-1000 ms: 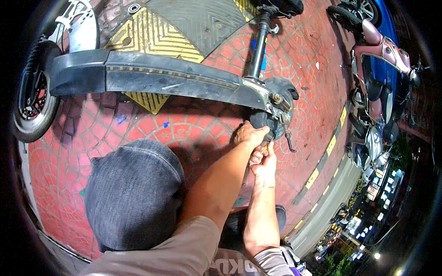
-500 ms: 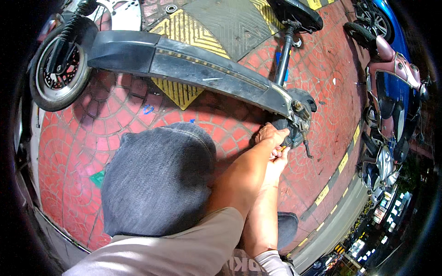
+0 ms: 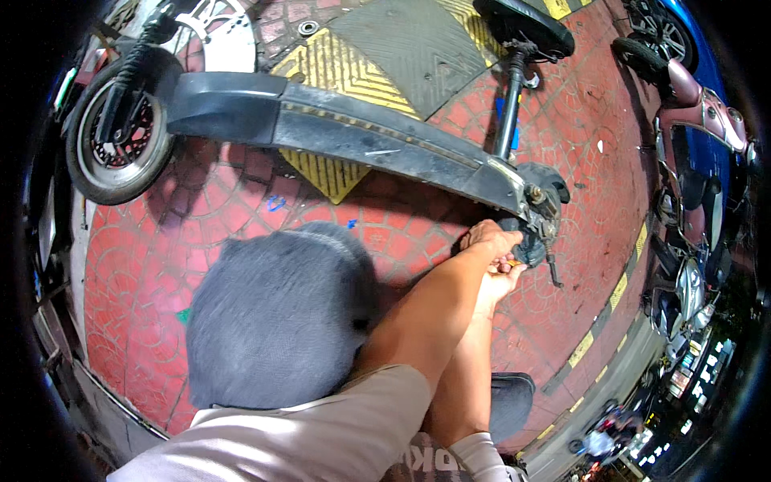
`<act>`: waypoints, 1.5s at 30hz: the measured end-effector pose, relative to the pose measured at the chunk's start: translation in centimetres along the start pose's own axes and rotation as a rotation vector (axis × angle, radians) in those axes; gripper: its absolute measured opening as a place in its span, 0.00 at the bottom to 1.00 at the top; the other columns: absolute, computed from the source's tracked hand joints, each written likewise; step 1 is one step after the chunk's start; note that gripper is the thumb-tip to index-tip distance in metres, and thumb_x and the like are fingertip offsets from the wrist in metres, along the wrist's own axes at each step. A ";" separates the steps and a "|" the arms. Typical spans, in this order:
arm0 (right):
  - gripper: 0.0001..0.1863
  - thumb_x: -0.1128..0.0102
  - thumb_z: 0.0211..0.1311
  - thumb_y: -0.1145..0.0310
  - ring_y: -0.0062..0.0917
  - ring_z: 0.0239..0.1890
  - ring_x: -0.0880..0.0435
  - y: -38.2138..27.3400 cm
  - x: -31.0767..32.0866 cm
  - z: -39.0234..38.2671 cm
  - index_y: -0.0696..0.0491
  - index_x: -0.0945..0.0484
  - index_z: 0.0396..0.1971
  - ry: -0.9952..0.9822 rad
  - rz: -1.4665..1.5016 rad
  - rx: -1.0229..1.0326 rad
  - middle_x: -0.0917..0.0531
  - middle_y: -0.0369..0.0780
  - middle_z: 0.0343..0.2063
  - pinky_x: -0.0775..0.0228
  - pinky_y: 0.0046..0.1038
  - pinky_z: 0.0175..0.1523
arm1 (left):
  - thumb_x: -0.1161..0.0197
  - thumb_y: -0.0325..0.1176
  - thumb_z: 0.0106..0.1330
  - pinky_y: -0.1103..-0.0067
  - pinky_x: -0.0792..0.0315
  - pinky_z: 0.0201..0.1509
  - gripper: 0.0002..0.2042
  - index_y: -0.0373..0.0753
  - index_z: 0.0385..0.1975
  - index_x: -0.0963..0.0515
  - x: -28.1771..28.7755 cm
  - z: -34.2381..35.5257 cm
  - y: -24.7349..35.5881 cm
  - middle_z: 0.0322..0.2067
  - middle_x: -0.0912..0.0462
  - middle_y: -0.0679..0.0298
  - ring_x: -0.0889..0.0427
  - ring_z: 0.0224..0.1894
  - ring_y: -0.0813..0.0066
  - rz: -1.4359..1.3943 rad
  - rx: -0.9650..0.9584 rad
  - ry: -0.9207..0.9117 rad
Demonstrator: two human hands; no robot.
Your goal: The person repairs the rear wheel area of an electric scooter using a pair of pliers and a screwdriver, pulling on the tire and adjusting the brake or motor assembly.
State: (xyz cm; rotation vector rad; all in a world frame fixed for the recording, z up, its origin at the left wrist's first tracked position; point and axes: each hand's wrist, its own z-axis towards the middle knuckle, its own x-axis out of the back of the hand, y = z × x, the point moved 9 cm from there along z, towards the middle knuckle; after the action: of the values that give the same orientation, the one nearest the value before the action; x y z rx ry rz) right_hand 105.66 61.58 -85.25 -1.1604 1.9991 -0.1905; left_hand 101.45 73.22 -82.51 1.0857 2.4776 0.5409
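A black electric scooter lies on its side across the pavement, its long deck (image 3: pixel 377 145) running left to right in front of me. At its right end is a cluster of dark and metal parts (image 3: pixel 542 213). My left hand (image 3: pixel 488 238) is closed at a black part there, the fingertips partly hidden. Just below it, my right hand (image 3: pixel 504 281) has its fingers pinched together near a small yellow-orange piece (image 3: pixel 514 263), too small to name. Both hands touch or nearly touch each other beside the scooter's end.
A wheel with a brake disc (image 3: pixel 120 132) stands at the far left. Beyond the deck, a black pole (image 3: pixel 509 104) leads to a dark seat-like part (image 3: pixel 526 28). A ring-shaped part (image 3: pixel 307 29) lies on the paving. Parked motorbikes (image 3: pixel 691 145) line the right, with a road beyond.
The whole view has shifted, so the scooter and my hands sit further right in the picture. The hands keep the same grip at the scooter's end. A blurred motorbike now shows on the road.
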 end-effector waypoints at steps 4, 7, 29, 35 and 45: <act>0.21 0.44 0.79 0.46 0.27 0.34 0.16 -3.4 2.0 0.9 0.47 0.26 0.31 0.068 -0.240 -0.062 0.15 0.34 0.32 0.21 0.34 0.39 | 0.27 0.60 0.59 0.69 0.21 0.51 0.29 0.36 0.43 0.13 1.0 -0.2 0.1 0.42 0.13 0.57 0.16 0.44 0.65 0.027 -0.010 0.056; 0.16 0.42 0.79 0.49 0.32 0.38 0.08 -8.4 3.9 -0.2 0.47 0.23 0.40 0.108 -0.736 -0.070 0.10 0.39 0.41 0.22 0.28 0.31 | 0.27 0.66 0.55 0.61 0.24 0.67 0.41 0.34 0.56 0.15 0.8 0.2 0.2 0.62 0.17 0.45 0.18 0.65 0.49 0.117 -0.032 0.124; 0.17 0.35 0.66 0.57 0.48 0.51 0.11 -16.4 -13.4 -0.6 0.53 0.12 0.46 -0.489 -3.301 0.099 0.10 0.53 0.42 0.21 0.45 0.59 | 0.28 0.67 0.54 0.61 0.26 0.69 0.44 0.28 0.58 0.18 0.2 1.0 -0.4 0.61 0.18 0.40 0.19 0.65 0.45 0.101 -0.060 0.248; 0.12 0.39 0.64 0.66 0.53 0.44 0.12 -15.6 -15.5 0.2 0.56 0.13 0.39 -0.869 -3.223 0.205 0.12 0.56 0.35 0.21 0.49 0.51 | 0.28 0.67 0.54 0.61 0.26 0.68 0.44 0.28 0.56 0.17 0.1 1.3 -0.1 0.59 0.16 0.40 0.18 0.64 0.46 0.124 -0.065 0.230; 0.13 0.38 0.63 0.65 0.58 0.37 0.15 -15.7 -14.8 0.9 0.63 0.17 0.30 -0.951 -2.884 0.131 0.16 0.59 0.30 0.24 0.51 0.43 | 0.43 0.77 0.55 0.63 0.25 0.67 0.48 0.31 0.52 0.13 0.2 3.4 0.9 0.56 0.15 0.41 0.16 0.62 0.48 0.347 -0.083 0.170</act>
State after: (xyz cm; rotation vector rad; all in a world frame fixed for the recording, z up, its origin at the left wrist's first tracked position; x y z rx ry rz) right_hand 120.56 64.48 -69.87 -2.1579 -1.4487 -0.7571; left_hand 103.54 74.57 -84.98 1.5028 2.3892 0.8615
